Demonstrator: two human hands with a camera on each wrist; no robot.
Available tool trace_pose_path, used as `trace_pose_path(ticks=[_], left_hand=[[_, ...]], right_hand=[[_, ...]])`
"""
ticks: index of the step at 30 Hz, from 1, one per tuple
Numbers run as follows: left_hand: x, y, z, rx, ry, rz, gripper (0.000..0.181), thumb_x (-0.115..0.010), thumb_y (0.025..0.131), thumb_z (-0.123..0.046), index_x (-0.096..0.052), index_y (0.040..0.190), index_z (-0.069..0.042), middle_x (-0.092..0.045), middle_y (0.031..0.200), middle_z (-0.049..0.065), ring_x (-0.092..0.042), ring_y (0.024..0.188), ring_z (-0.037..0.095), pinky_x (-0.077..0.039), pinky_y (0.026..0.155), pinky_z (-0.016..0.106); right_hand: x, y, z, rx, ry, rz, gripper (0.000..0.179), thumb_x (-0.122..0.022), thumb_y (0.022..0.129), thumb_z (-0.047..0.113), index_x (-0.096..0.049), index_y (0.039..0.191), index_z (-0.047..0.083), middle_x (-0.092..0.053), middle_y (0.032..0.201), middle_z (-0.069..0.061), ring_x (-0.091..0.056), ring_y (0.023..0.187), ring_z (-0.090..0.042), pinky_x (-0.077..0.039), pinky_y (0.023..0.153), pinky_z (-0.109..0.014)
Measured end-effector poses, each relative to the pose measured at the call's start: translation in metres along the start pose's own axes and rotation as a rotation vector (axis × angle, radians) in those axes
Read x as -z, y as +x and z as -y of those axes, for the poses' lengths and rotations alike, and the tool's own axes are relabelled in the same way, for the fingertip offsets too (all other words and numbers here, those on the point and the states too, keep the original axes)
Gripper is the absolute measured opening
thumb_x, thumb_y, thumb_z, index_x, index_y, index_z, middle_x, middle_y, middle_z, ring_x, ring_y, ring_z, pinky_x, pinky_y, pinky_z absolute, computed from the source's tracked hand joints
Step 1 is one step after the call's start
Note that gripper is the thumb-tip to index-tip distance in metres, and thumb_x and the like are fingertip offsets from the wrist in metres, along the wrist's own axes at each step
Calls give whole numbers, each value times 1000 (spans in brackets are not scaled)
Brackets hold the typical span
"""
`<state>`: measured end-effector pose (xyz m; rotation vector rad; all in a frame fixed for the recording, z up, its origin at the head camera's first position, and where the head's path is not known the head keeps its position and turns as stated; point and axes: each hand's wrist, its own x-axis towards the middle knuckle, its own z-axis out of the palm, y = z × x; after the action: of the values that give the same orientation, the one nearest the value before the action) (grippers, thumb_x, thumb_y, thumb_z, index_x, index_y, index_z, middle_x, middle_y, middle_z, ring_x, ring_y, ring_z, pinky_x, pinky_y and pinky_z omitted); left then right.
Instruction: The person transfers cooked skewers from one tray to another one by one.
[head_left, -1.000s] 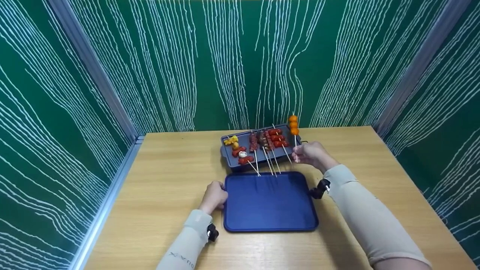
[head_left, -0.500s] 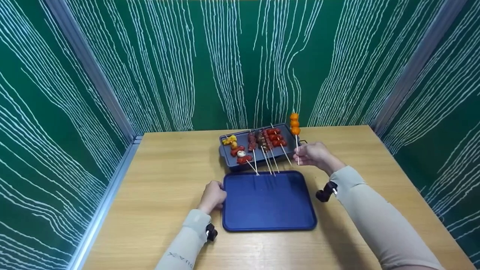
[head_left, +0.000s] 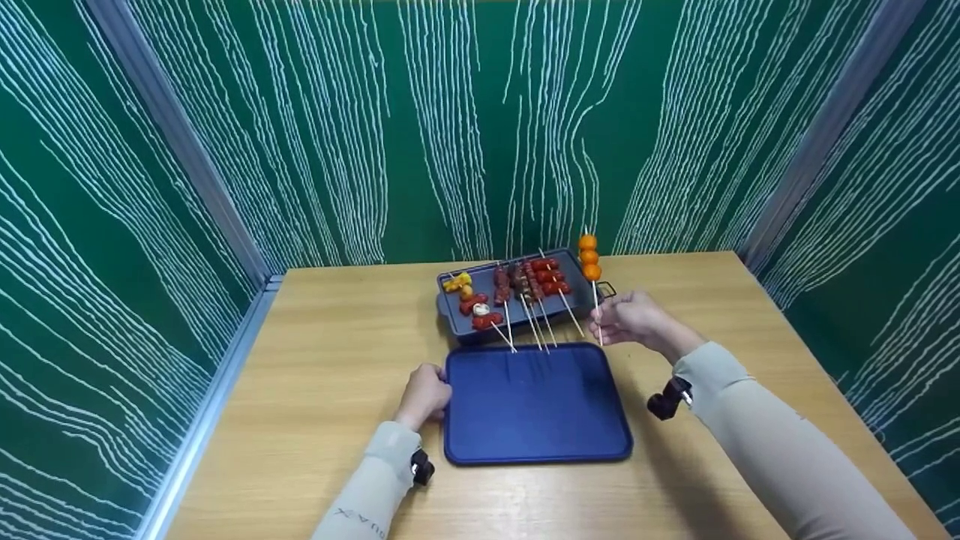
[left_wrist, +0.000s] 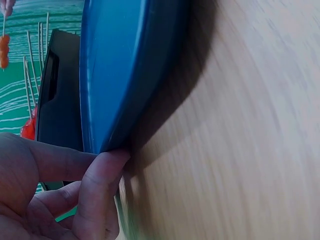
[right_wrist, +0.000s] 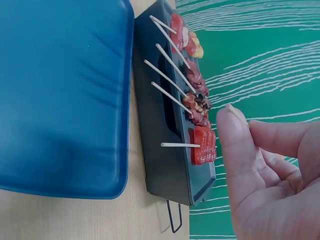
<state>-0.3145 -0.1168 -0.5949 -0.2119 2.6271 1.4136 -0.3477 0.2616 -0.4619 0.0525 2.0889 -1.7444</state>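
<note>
My right hand (head_left: pixel 634 319) pinches the stick of a skewer with three orange balls (head_left: pixel 590 257), held upright at the right end of a dark tabletop grill (head_left: pixel 484 283). In the right wrist view the stick's end (right_wrist: pixel 231 107) pokes out between thumb and forefinger; the balls are hidden there. With thumb and fingers, my left hand (head_left: pixel 426 391) pinches the left edge of a blue rectangular tray (head_left: pixel 536 409). The left wrist view shows the thumb (left_wrist: pixel 102 172) at the tray's rim. Nothing lies on the tray.
Several skewers lie on the grill: red sausage pieces (head_left: pixel 551 276), dark meat (head_left: pixel 502 285) and a mixed one (head_left: pixel 472 304). Their sticks stick out over its front towards the tray. A wire handle (right_wrist: pixel 174 217) juts from the grill's right end. Green patterned panels (head_left: pixel 495 150) stand behind the wooden table (head_left: pixel 337 337).
My right hand, with the orange-ball skewer, has shifted slightly right and towards me; the skewer rose a little, then dropped lower. My left hand stays at the tray's edge.
</note>
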Motion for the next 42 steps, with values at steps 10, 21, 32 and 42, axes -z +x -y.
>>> trace_pose_path(ticks=[10, 21, 32, 42], left_hand=[[2, -11, -8, -70, 57, -27, 24, -51, 84, 3, -73, 95, 2, -69, 82, 13, -69, 55, 20, -58, 42, 29], [-18, 35, 38, -62, 67, -6, 15, -55, 84, -1, -68, 82, -10, -66, 76, 7, -68, 51, 19, -59, 41, 33], [-17, 34, 35, -47, 63, -4, 17, -55, 84, -1, -69, 83, -10, -66, 77, 6, -68, 53, 19, -60, 42, 33], [-3, 2, 6, -65, 58, -18, 26, -52, 84, 2, -72, 102, 5, -69, 89, 17, -67, 54, 20, -57, 41, 28]], right_hand=[[0, -17, -5, -7, -18, 46, 19, -52, 105, -6, -65, 95, 3, -76, 80, -4, -74, 71, -12, -68, 69, -28], [-2, -32, -15, -30, -66, 44, 16, -53, 105, -7, -65, 97, 0, -75, 80, -6, -74, 70, -14, -69, 70, -30], [-8, -40, -33, -52, -114, 47, 11, -57, 101, -8, -66, 98, -3, -74, 77, -6, -72, 65, -13, -68, 66, -29], [-12, -48, -49, -71, -150, 38, 12, -56, 98, -12, -66, 93, -8, -75, 75, -9, -72, 64, -16, -68, 64, -32]])
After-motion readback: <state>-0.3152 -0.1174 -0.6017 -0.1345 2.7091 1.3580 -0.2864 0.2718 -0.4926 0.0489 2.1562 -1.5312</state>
